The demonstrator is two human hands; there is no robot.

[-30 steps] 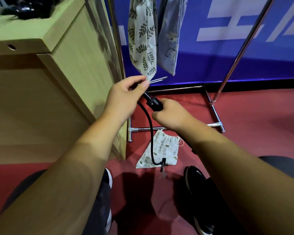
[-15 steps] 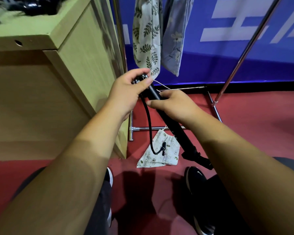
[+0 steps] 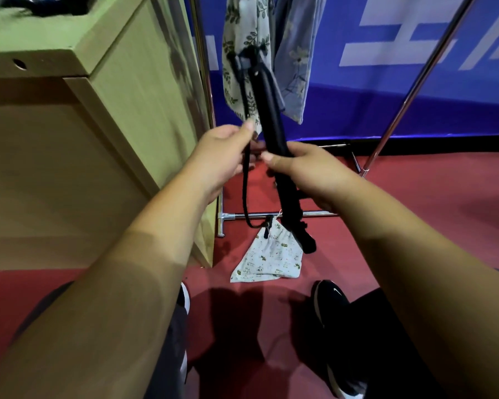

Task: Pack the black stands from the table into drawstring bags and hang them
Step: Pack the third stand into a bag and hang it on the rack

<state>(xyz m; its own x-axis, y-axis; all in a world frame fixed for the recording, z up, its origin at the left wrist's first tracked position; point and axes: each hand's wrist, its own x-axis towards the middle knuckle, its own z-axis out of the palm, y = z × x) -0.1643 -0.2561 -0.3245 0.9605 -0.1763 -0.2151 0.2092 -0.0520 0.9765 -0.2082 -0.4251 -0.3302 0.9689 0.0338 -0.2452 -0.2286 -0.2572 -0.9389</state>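
Observation:
A long black stand stands nearly upright in front of me, its top end level with the hanging bags. My right hand grips the stand's shaft around the middle. My left hand pinches the stand's black strap, which loops down below both hands. A small white drawstring bag with a fine print lies flat on the red floor beneath the stand. A leaf-print bag and a pale blue bag hang from the metal rack.
A light wooden table fills the left side, with more black gear on top. The metal rack's upright, slanted pole and floor bar stand ahead. My black shoes are on the red floor below.
The stand has been raised and tipped up, its top now in front of the hanging bags. My left hand slid from the stand's top end down to the strap.

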